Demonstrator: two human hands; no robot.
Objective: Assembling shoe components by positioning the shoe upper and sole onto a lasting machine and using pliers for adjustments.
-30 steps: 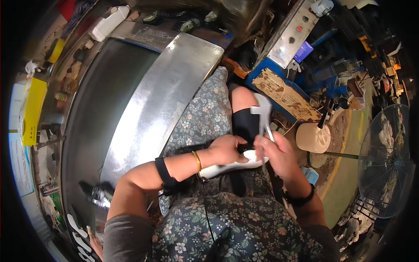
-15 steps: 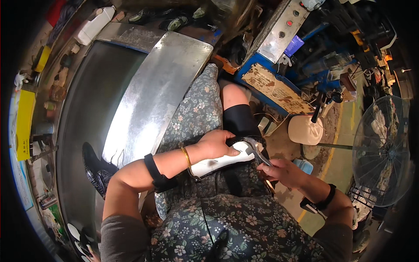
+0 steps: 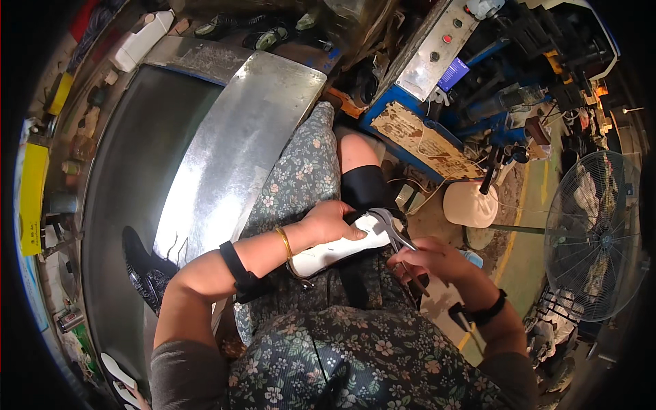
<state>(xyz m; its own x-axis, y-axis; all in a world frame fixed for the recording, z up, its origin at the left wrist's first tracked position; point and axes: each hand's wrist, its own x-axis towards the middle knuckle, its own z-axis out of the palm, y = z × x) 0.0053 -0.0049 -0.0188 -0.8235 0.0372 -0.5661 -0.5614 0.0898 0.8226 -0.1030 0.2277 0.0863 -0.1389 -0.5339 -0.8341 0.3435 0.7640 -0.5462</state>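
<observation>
Across my lap lies a shoe with its white underside (image 3: 328, 254) facing up and a dark edge around it. My left hand (image 3: 330, 224) grips it from the far left side, thumb on the white surface and fingers hidden beneath. At the shoe's right end are metal pincers (image 3: 395, 231), their curved jaws against the rim; whether they bite on the material I cannot tell. My right hand (image 3: 427, 260) is closed about the pincers' handles, which stand apart. A black shoe (image 3: 145, 270) rests at the left, by the lower end of a shiny metal plate (image 3: 232, 130).
A dark conveyor belt (image 3: 126, 171) runs along the left. Ahead to the right stands a blue machine with a button panel (image 3: 437, 51). A pale plastic container (image 3: 471, 203) and a large caged fan (image 3: 594, 239) stand at the right. White soles (image 3: 117, 369) lie lower left, near another person's hand.
The pincers' handles have spread apart, and my right hand's fingers have loosened and shifted on them. My left hand still holds the shoe. The whole view has shifted slightly.
</observation>
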